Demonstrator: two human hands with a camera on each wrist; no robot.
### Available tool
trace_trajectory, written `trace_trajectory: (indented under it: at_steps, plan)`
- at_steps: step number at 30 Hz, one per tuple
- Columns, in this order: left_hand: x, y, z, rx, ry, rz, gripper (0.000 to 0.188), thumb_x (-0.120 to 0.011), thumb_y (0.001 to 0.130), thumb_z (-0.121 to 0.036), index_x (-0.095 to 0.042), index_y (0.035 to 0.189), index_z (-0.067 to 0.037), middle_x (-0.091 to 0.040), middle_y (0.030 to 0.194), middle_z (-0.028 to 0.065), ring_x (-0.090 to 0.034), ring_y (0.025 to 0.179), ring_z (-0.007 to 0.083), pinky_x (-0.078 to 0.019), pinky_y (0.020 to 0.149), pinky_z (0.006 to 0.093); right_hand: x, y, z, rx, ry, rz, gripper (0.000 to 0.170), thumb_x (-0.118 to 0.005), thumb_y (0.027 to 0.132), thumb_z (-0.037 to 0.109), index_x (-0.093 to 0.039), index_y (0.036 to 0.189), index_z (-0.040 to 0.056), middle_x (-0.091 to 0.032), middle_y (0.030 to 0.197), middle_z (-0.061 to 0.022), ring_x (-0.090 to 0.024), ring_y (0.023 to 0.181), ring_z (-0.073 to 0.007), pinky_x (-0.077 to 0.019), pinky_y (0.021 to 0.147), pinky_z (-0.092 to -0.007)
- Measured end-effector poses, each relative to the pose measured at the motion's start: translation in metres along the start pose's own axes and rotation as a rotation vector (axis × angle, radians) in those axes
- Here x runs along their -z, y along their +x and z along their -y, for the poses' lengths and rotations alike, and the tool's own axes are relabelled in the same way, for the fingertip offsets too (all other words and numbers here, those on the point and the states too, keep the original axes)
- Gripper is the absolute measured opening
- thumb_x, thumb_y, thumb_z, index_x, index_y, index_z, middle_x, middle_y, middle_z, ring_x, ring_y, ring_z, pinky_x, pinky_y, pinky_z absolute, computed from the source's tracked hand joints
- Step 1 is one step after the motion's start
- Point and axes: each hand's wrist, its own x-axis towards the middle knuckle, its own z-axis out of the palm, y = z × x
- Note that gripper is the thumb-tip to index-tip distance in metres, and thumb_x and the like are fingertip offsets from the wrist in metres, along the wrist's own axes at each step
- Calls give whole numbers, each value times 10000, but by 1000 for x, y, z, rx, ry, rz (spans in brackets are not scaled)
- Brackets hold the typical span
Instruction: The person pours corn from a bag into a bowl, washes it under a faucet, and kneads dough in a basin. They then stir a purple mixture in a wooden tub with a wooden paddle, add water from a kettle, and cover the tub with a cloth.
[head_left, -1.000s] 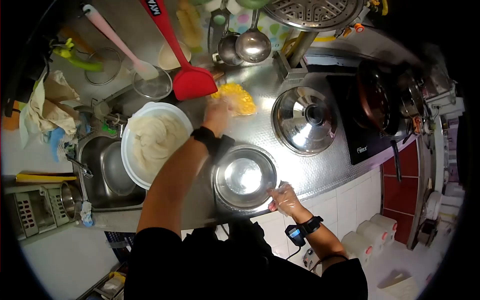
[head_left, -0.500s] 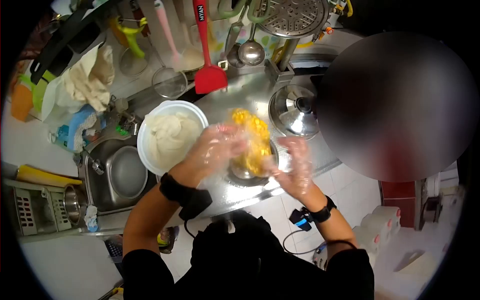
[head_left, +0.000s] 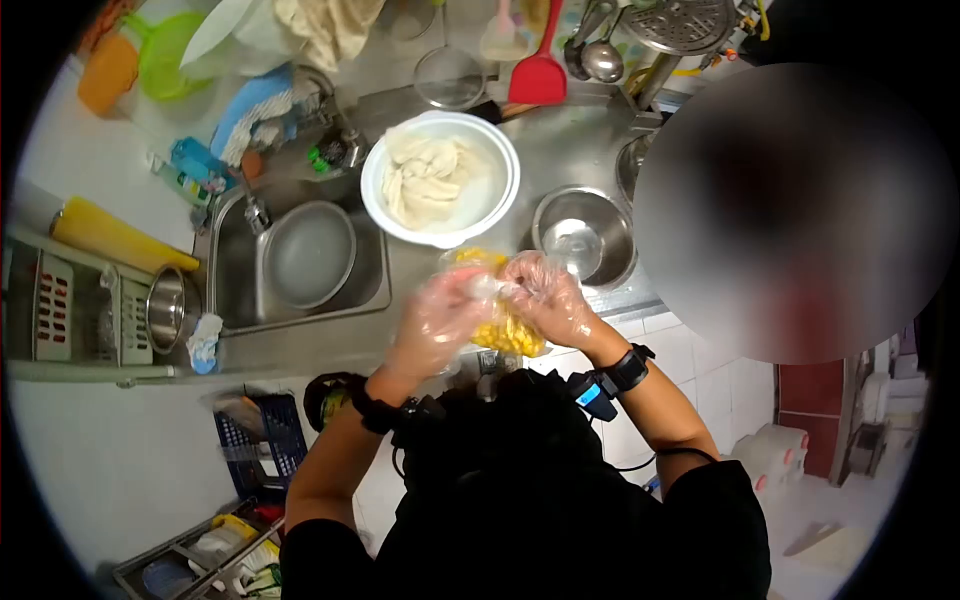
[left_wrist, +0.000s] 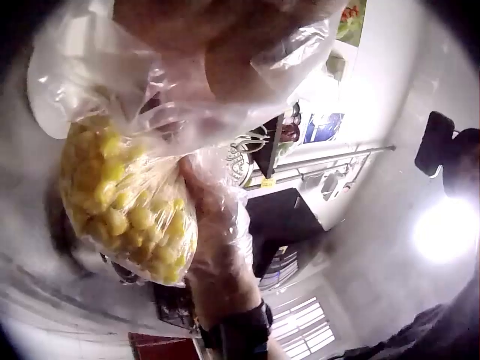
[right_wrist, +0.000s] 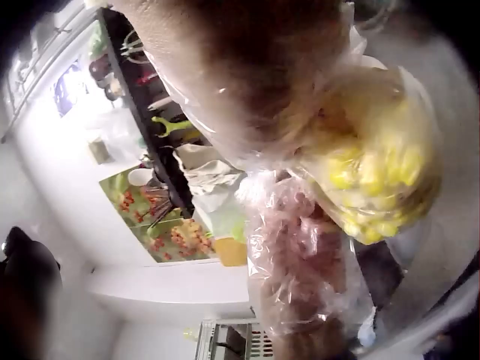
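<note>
A clear plastic bag of yellow corn kernels [head_left: 508, 336] hangs in front of the body, over the counter's front edge. My left hand [head_left: 440, 318], in a clear plastic glove, grips the bag's gathered top from the left. From the other side my gloved right hand [head_left: 550, 300] pinches the same twisted plastic, close to the left fingers. Full of kernels, the bag [left_wrist: 127, 202] bulges below the hands in the left wrist view. Just behind the hands stand a steel bowl [head_left: 605, 240] and a white basin [head_left: 508, 180] with a soft off-white mass inside.
On the left is a sink [head_left: 385, 290] with a round grey pan [head_left: 312, 255] in it. A red spatula [head_left: 538, 80], strainer [head_left: 450, 80] and ladle [head_left: 602, 62] hang along the back wall. A blurred disc covers the right of the head view.
The left hand has picked up the corn bag from the back of the counter and brought it toward the body. The right hand has left the steel bowl and joined it at the bag's top.
</note>
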Motion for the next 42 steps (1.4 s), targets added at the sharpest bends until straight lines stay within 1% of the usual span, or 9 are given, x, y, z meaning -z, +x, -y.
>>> trace_trajectory:
  at_steps: [8,11,16,25,29,32,34,37,42]
  plan:
    - [20,5,46,62,269,-141,234,-592,843,-144,-589,1034,-9,-601,818,-7,-514,713,54,-419,583,205,-59,8,-78,51,-173,-45,256,-504,698,-86,-590,916,15,-536,763,-113,-520,687,-187,-450,574,-286]
    - [29,12,75,222,183,-74,266,-534,868,-165,-585,1051,20,-601,911,26,-533,811,98,-444,724,248,-68,6,-112,188,-665,-47,197,-530,711,28,-593,895,5,-612,888,-135,-583,828,-254,-470,707,-378]
    - [35,40,111,101,127,83,321,-491,811,-140,-597,1045,53,-605,983,63,-538,921,146,-407,820,258,-54,1,-91,50,52,-214,226,-443,836,138,-637,939,84,-620,937,-138,-584,838,-273,-464,754,-381]
    - [44,75,132,72,83,49,237,-606,751,-58,-505,959,-9,-509,855,20,-493,759,109,-429,716,238,-74,8,-103,-113,-537,-373,199,-522,807,205,-582,885,32,-578,793,-214,-558,780,-381,-433,685,-464]
    - [54,92,154,-42,134,177,177,-587,741,-72,-491,888,-48,-463,788,-8,-446,726,88,-405,666,223,-78,17,-109,-224,-223,-453,290,-408,892,270,-550,897,17,-581,841,-232,-548,789,-408,-426,692,-478]
    - [32,79,118,-7,332,188,261,-614,742,-217,-495,905,-51,-485,754,-1,-466,692,103,-420,630,246,-92,27,-148,64,-144,-656,293,-416,893,285,-561,923,31,-587,837,-222,-559,779,-393,-435,693,-455]
    - [28,81,100,-81,664,180,371,-626,740,-304,-506,974,-42,-533,770,35,-509,708,156,-443,655,310,-65,11,-122,-199,-49,-407,306,-454,871,307,-565,983,45,-595,859,-198,-574,780,-333,-447,699,-409]
    - [18,77,90,39,466,142,336,-637,769,-290,-521,951,-31,-561,834,55,-532,761,148,-441,677,292,-61,14,-126,-189,-167,-438,229,-516,845,259,-550,891,38,-568,801,-146,-550,715,-264,-447,643,-369]
    - [32,79,122,247,-101,109,286,-645,754,-46,-514,1002,10,-569,935,82,-564,823,157,-487,732,262,-49,14,-141,-416,524,-305,160,-632,781,212,-587,847,73,-579,817,-56,-552,759,-150,-472,678,-303]
